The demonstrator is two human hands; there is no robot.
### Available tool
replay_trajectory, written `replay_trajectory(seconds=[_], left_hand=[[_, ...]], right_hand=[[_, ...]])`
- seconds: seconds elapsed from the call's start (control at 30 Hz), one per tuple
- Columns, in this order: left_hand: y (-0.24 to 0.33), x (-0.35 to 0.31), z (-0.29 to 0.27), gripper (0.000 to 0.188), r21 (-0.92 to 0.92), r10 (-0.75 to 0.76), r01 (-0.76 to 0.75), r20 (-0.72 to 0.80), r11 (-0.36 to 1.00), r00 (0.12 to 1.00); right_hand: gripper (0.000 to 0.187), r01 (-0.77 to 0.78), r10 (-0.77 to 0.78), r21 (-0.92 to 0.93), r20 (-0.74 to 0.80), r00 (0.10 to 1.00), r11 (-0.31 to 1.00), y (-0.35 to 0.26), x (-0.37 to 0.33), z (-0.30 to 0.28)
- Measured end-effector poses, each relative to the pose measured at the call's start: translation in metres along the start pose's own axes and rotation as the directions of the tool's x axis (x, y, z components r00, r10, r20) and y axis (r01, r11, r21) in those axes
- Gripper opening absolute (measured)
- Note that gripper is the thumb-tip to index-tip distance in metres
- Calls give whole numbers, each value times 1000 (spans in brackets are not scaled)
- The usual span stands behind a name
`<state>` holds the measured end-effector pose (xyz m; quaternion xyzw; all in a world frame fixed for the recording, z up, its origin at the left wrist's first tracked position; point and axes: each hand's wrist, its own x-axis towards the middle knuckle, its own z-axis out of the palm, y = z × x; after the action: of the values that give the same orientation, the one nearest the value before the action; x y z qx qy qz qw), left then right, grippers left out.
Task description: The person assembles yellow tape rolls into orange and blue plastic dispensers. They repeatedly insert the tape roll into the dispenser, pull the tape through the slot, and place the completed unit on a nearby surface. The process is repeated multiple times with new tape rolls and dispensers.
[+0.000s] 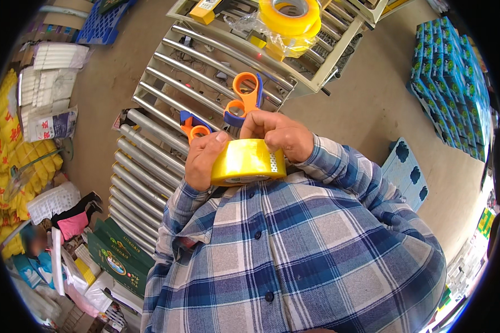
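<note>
A wide roll of yellow packing tape (240, 156) is held on its side close to my shirt front. My left hand (203, 160) grips its left end, with the thumb on top. At the right, my right hand (283, 136) has its fingers curled and pressed against the roll's upper edge, near a strip with dark printed marks. Whether a loose tape end is pinched there cannot be made out. Just beyond my hands, an orange-and-blue plastic piece with round openings (244, 97) lies on the rollers. A similar orange-and-blue piece (195, 127) is partly hidden behind my left hand.
The roller conveyor (175, 78) runs ahead and left. More tape rolls (290, 21) in clear film sit at its far end. Stacked blue cartons (449, 83) stand right, near a light-blue pallet (404, 173). Yellow sacks (25, 158) and a person (34, 261) are left, beyond green cartons (116, 256).
</note>
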<state>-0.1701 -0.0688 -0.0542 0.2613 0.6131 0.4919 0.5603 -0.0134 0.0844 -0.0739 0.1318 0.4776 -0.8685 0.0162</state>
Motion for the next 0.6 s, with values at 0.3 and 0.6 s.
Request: replay_trajectory(seconds=[0.3,0.6], left_hand=[[-30,-14,-16,52,-202,121,-167,-220,965,968],[-20,-22,-19,50,-99,149,-165,-154,981,977]], right_hand=[[71,351,-366,-621,109,924,701,-10,-15,20],[69,525,-538,-709,242,808,470,-5,-3,28]])
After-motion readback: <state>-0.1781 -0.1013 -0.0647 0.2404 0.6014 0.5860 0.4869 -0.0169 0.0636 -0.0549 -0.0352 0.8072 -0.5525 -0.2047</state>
